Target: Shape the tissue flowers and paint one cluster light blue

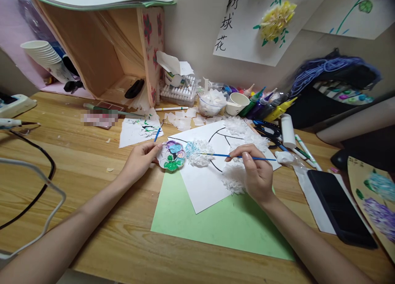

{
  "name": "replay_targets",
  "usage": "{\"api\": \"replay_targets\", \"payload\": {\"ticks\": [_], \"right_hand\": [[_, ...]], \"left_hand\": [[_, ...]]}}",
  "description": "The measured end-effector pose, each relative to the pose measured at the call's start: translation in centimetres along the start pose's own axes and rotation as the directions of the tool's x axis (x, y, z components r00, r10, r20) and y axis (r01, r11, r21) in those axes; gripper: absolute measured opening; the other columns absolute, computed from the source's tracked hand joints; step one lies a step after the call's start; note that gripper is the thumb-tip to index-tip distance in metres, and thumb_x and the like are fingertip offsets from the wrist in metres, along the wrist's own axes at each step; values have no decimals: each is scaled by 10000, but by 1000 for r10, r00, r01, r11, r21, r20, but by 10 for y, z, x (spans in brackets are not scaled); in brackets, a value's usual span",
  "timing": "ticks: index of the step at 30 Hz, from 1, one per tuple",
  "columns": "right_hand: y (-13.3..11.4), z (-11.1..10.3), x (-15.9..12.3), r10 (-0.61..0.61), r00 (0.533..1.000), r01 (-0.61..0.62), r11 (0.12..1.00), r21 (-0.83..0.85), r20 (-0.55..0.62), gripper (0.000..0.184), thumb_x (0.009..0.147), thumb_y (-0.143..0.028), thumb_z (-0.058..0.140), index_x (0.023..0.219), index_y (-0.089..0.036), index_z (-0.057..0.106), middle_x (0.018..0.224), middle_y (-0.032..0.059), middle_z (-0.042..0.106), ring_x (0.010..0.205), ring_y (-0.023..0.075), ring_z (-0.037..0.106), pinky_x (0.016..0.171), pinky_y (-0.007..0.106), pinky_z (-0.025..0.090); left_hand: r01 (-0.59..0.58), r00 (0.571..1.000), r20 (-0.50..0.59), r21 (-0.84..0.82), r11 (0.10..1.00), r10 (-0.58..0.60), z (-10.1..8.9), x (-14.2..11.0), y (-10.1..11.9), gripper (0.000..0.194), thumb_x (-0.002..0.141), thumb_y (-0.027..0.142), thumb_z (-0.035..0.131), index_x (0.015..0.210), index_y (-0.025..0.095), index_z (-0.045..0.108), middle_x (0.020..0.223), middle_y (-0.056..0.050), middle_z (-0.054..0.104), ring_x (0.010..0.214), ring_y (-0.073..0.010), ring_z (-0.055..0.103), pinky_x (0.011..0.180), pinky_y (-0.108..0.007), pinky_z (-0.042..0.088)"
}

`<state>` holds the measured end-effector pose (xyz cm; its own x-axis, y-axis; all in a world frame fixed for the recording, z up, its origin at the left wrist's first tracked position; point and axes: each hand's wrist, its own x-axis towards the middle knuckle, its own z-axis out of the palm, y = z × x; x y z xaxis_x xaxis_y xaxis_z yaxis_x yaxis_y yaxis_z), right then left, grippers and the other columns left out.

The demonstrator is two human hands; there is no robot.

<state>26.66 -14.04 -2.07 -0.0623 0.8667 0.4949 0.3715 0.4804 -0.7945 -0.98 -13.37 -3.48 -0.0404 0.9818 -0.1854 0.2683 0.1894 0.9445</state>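
My left hand (142, 158) grips the edge of a small flower-shaped paint palette (173, 165) with green, blue, purple and black paint in it. Between the fingers of my right hand (255, 169) is a thin blue paintbrush (222, 155), its tip pointing left at a ruffled white paper flower (202, 160). The left part of that flower is tinted light blue. It sits on a white sheet (197, 193) with black drawn lines and more white ruffled clusters, partly hidden by my right hand. Under the sheet lies a green sheet (216, 230).
At the back stand a bowl of paper scraps (212, 103), a paper cup (237, 104), paint bottles (279, 109) and a marker box (177, 94). Scissors (267, 132) and a phone (341, 208) lie right. A second brush (159, 132) rests by a paint-marked paper (132, 132). Cables (51, 181) cross the left.
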Motion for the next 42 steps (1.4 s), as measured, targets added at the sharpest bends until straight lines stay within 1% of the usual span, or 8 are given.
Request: {"api": "replay_targets", "payload": {"ticks": [6,9,12,15,23,32,38,42], "right_hand": [[-4,0,-1,-81,996,82,996,36,-32,249,882,-243,384,754,-207,594,696,30,597,737,185,532,708,369,413],[-9,0,-2,-154,980,156,988,-3,124,224,883,-213,380,882,-224,604,810,40,633,839,196,541,761,377,424],[-13,2,-4,-199,932,230,970,-72,303,243,876,-175,394,1021,-234,579,962,43,642,960,194,517,823,363,424],[-13,7,-6,-204,889,264,960,-94,410,273,873,-151,410,1090,-235,553,1022,35,638,987,181,498,838,338,425],[-12,13,-9,-218,866,302,945,-124,450,289,872,-149,415,1114,-247,539,1015,38,651,968,199,507,802,361,446],[-14,9,-7,-202,905,259,960,-110,375,265,873,-179,400,1064,-246,571,981,46,653,941,202,531,793,368,446],[-10,5,0,-83,994,81,996,27,71,199,858,-228,413,872,-226,612,819,42,620,828,206,554,747,377,425],[2,2,7,-10,992,29,988,149,-129,203,825,-248,430,704,-225,591,685,38,574,685,204,555,650,369,426]], "left_hand": [[3,1000,-2,-7,1000,-3,0,-1,1,322,735,478,566,756,170,659,684,-2,650,629,-145,601,589,-231,496],[-2,1000,6,-10,1000,3,0,0,0,340,736,487,564,770,164,662,679,-6,642,623,-142,593,582,-233,498],[-7,1000,13,-23,1000,7,1,-1,0,331,748,474,562,771,158,657,672,-4,631,618,-134,587,580,-227,498],[3,1000,16,-41,999,-2,1,-2,2,316,751,460,564,748,155,647,658,-1,624,611,-130,584,580,-228,498],[6,1000,7,-33,999,-6,2,-3,3,308,753,450,560,739,153,639,662,-6,616,616,-136,580,576,-240,506],[6,1000,-9,-38,999,-6,2,-2,2,347,722,492,577,754,155,653,665,-6,622,614,-134,579,574,-234,499],[9,1000,-3,-30,1000,-9,2,0,-2,376,727,499,571,817,146,663,683,-20,628,623,-147,584,587,-260,516],[3,1000,10,-50,999,-2,1,0,-1,340,737,486,568,763,157,648,682,-13,637,614,-143,593,596,-254,518]]}}
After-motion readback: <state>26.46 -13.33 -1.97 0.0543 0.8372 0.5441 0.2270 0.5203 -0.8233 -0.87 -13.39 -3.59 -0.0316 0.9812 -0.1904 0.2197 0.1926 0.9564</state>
